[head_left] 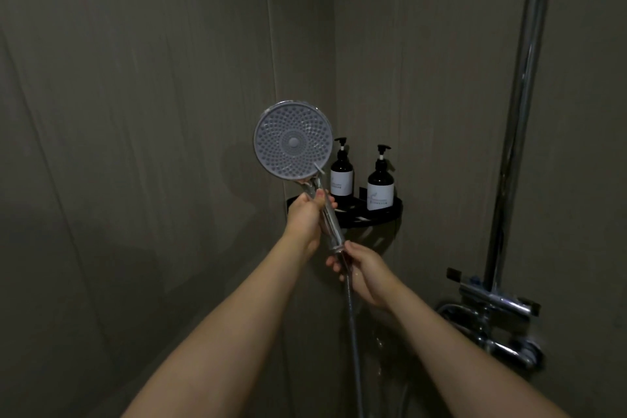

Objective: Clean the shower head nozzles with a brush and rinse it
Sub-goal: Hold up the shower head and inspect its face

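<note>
A round hand-held shower head (292, 140) is raised in front of the wall corner, its grey nozzle face turned toward me. My left hand (307, 218) grips the clear handle just under the head. My right hand (363, 270) pinches the bottom of the handle where the metal hose (353, 326) joins it. The hose hangs straight down between my forearms. No brush is in view.
Two dark pump bottles (342, 173) (380, 183) stand on a black corner shelf (386, 214) right behind the handle. A chrome riser pipe (519, 112) and the mixer valve (498, 309) are on the right wall. Grey tiled walls surround everything.
</note>
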Available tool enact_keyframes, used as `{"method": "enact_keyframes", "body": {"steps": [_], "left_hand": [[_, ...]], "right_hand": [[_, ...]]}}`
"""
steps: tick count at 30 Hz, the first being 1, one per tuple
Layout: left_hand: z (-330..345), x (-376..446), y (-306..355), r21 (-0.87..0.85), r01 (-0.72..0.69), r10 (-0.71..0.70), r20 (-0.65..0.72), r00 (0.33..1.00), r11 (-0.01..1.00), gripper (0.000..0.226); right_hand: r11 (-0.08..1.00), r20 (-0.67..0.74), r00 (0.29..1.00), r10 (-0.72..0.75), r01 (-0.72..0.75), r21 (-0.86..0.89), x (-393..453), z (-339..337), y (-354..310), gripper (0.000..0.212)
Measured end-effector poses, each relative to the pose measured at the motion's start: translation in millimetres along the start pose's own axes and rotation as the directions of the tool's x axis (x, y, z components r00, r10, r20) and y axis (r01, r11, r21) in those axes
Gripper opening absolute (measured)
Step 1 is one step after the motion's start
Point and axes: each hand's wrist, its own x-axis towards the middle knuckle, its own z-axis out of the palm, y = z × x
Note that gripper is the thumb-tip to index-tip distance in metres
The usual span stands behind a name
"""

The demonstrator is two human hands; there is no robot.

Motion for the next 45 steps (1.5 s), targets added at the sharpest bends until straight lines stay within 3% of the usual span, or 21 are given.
{"method": "enact_keyframes", "body": {"steps": [3, 11, 14, 17, 26, 30, 33, 38, 42, 45], "left_hand": [[-0.6, -0.2, 0.6, -0.013, 0.002, -0.002, -0.002, 1.000, 1.000, 0.023], [-0.7, -2.9, 4.5, -0.022, -0.002, 0.002, 0.016, 1.000, 1.000, 0.021], [-0.3, -3.3, 6.2, -0.014, -0.009, 0.009, 0.023, 1.000, 1.000, 0.022], [-0.7, -2.9, 6.3, -0.017, -0.012, 0.012, 0.015, 1.000, 1.000, 0.023], [0.1, -2.7, -0.6, -0.034, -0.018, 0.019, 0.020, 1.000, 0.999, 0.024], [1.1, -3.3, 0.3, -0.031, -0.016, 0.017, 0.020, 1.000, 0.999, 0.023], [-1.3, -2.1, 0.3, -0.023, -0.004, 0.005, 0.021, 1.000, 1.000, 0.022], [-0.7, 0.0, -1.4, -0.061, -0.021, 0.021, 0.007, 1.000, 0.998, 0.023], [0.1, -2.1, -3.2, -0.071, -0.013, 0.014, 0.010, 1.000, 0.997, 0.022], [0.4, -1.6, -3.1, -0.057, -0.007, 0.007, -0.001, 1.000, 0.998, 0.022]], "right_hand": [[1.000, -0.008, 1.000, 0.002, -0.002, 0.018, -1.3, 0.9, -0.7, 0.029], [0.964, -0.033, 0.996, -0.078, 0.067, -0.258, 3.6, 1.9, 2.8, 0.019], [0.988, -0.009, 0.998, -0.066, 0.064, -0.139, 1.7, 2.6, 0.0, 0.009], [1.000, -0.005, 1.000, -0.027, 0.027, -0.016, 2.7, 1.9, 0.2, 0.026], [0.949, -0.044, 0.994, -0.098, 0.081, -0.303, 5.4, -1.1, 6.7, 0.021], [0.982, -0.018, 0.997, -0.079, 0.075, -0.174, 3.9, -1.7, 6.7, 0.014], [0.997, 0.003, 0.999, -0.051, 0.051, -0.051, 1.8, -4.8, 4.2, 0.026], [0.993, -0.042, 0.994, -0.103, 0.100, -0.065, 0.6, -7.6, 4.0, 0.017], [0.983, -0.085, 0.988, -0.125, 0.112, -0.145, 4.1, -10.9, 6.5, 0.030], [0.983, -0.054, 0.992, -0.112, 0.102, -0.154, 2.3, -8.7, 5.7, 0.014]]}}
